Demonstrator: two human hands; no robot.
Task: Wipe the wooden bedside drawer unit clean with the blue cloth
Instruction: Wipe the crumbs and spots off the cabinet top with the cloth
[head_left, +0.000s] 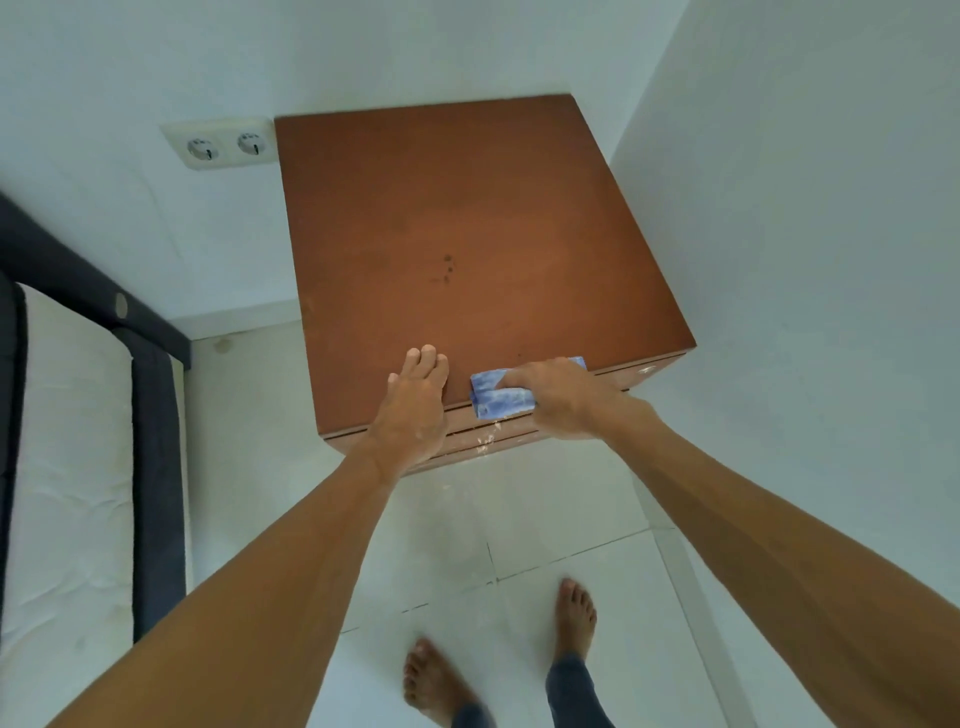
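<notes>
The wooden bedside drawer unit (467, 218) stands in the room's corner, seen from above, with small dark marks near the middle of its brown top. My right hand (558, 395) presses the folded blue cloth (498, 397) onto the front edge of the top, right of centre. My left hand (415, 400) lies flat on the front edge just left of the cloth, fingers together and pointing away from me, holding nothing. Drawer fronts show as thin strips below the front edge, with pale specks on them.
White walls close in behind and to the right of the unit. A double wall socket (223, 145) sits left of its back corner. A bed with a dark frame (156, 415) and white mattress (67, 467) runs along the left. My bare feet (574, 618) stand on white floor tiles.
</notes>
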